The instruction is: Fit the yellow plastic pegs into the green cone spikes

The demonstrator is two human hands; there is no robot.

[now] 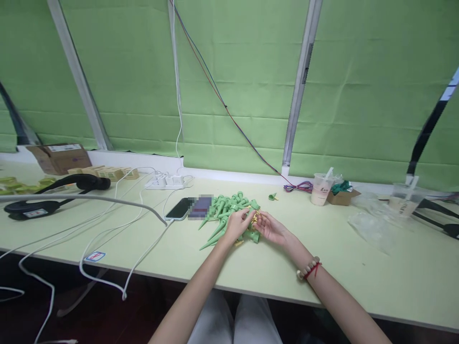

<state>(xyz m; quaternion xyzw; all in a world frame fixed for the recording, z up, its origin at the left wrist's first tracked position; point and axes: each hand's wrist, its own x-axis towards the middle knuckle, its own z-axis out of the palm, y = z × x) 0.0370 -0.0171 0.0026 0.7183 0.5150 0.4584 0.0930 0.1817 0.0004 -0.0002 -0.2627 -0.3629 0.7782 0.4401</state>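
A pile of green cone-shaped spikes (217, 228) lies on the table in front of me, pointed ends mostly toward me. My left hand (238, 224) is over the pile's right part, its fingers bent and brought together; what they pinch is hidden. Beside it, my right hand (271, 229) is turned palm up, its curled fingers holding small yellow pieces (256, 218). The fingertips of both hands nearly meet at these pieces. Another yellow piece (238, 243) lies on the table below my left hand. A single green spike (273, 197) with a yellow part lies apart, behind my hands.
Left of the pile are a phone (179, 209) on a white cable and a pixelated flat object (201, 208). Loose cables, a power strip (165, 180) and a black headset (57, 191) lie further left. Right are a drink cup (320, 191), small box (343, 197) and plastic bag (371, 229).
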